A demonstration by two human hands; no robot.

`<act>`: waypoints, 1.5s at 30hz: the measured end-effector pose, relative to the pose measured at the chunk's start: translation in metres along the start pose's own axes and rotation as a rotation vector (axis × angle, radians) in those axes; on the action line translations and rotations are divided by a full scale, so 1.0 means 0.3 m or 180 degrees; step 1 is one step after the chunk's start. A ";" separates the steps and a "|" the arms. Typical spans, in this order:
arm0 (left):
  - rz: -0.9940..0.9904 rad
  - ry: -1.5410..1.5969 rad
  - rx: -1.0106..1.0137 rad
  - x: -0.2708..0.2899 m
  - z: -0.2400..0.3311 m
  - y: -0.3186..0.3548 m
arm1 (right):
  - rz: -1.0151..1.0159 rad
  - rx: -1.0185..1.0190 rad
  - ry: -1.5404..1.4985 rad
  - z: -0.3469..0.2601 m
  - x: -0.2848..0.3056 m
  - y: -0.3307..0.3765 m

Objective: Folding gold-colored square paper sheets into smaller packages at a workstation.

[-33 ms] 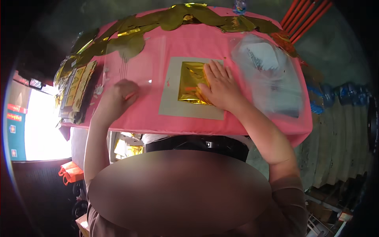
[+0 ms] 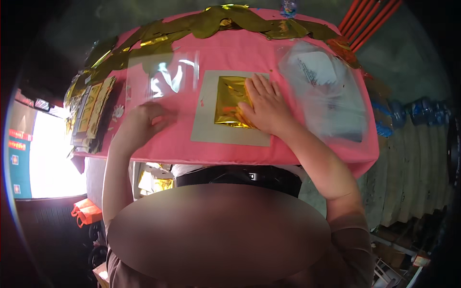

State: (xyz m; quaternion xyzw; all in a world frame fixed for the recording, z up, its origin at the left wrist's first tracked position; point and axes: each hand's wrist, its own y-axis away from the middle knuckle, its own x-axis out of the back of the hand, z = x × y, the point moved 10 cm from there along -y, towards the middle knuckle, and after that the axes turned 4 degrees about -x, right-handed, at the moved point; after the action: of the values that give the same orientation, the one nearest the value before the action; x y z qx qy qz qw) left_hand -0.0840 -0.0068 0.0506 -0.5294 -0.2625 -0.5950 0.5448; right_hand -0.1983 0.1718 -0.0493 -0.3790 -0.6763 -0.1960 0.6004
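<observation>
My right hand [image 2: 266, 105] lies flat, fingers spread, across the right side of a shiny gold foil packet [image 2: 231, 98]. Under the packet is a grey-beige square board [image 2: 204, 127]. My left hand [image 2: 137, 126] hovers at the board's left, over the pink cloth, its fingers loosened, slightly blurred and apart from the thumb, with nothing visible in them. Just beyond it a clear plastic bag [image 2: 144, 84] lies flat, with bright glare on its surface.
Stacked gold-and-dark packets [image 2: 91, 115] stand at the table's left edge. Clear plastic bags [image 2: 331, 103] are piled at the right. Gold foil pieces [image 2: 206, 24] line the far edge, with a plastic bottle [image 2: 289, 8] behind. Red poles [image 2: 370, 21] lean beyond the far right corner.
My left hand's curled fingers have loosened and stretched rightward. Glare now shows on the clear bag. My right hand stays on the foil packet.
</observation>
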 end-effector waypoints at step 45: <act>0.0331 0.0889 0.0199 -0.363 0.307 -1.122 | 0.0737 0.0118 -0.0282 0.001 0.036 0.011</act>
State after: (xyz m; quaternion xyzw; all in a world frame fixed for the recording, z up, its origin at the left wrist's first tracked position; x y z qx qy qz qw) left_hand -0.3809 0.2059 0.0677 -0.4371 -0.1747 -0.6254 0.6223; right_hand -0.1960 0.1769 -0.0395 -0.4517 -0.6574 -0.0960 0.5954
